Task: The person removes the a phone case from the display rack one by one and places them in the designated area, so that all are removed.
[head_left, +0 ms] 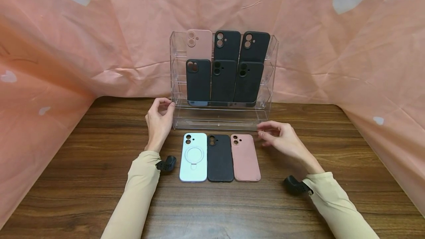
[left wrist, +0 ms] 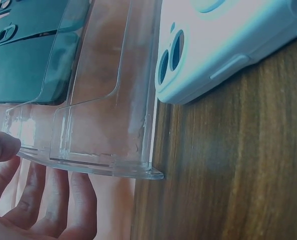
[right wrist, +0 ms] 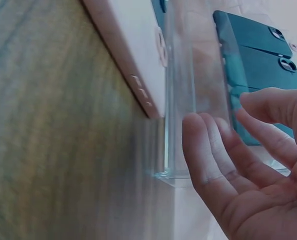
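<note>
A clear acrylic display stand (head_left: 219, 124) holds several phone cases in two visible rows, one pink case (head_left: 202, 49) at the upper left and black cases (head_left: 199, 80) in the other spots. At the stand's left side is my left hand (head_left: 160, 121), thumb and fingertips right at the side panel, fingers loosely bent. My right hand (head_left: 282, 139) hovers by the front right corner, its fingers relaxed and apart with nothing between them. In front of the stand lie a white phone case with a ring (head_left: 194, 167), a black phone case (head_left: 220, 163) and a pink phone case (head_left: 246, 161), side by side.
The wooden table (head_left: 212, 209) carries everything. Pink cloth (head_left: 132, 47) with pale hearts hangs behind and along both sides, with the stand close to its back fold. A black wrist camera (head_left: 167, 163) sits on the left wrist, another black camera (head_left: 293, 185) on the right.
</note>
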Demonstrator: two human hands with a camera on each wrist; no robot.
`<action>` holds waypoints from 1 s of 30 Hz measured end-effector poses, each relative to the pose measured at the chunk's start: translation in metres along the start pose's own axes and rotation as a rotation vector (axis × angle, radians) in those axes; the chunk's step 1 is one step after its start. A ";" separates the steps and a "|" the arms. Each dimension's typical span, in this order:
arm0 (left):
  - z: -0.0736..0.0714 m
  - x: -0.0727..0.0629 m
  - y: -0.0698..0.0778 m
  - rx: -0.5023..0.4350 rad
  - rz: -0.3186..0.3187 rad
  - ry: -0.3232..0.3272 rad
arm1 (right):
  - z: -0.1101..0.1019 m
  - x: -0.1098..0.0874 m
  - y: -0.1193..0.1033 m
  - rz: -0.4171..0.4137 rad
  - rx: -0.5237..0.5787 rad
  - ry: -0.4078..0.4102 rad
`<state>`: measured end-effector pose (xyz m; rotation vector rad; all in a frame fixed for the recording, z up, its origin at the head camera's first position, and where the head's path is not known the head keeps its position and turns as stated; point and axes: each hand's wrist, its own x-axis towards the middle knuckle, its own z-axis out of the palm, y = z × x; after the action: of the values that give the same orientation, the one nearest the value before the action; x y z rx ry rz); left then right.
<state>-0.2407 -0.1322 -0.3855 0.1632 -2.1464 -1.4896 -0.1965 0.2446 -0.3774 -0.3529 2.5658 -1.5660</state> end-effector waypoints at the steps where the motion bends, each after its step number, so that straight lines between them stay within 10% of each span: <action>1: 0.000 0.000 0.000 -0.002 0.000 -0.001 | -0.001 0.000 -0.001 -0.009 -0.010 0.010; 30: 0.001 -0.001 0.000 0.011 -0.002 -0.001 | -0.028 0.031 -0.034 -0.351 0.038 0.320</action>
<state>-0.2409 -0.1309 -0.3862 0.1688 -2.1567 -1.4795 -0.2282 0.2458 -0.3330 -0.6249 2.8245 -1.9262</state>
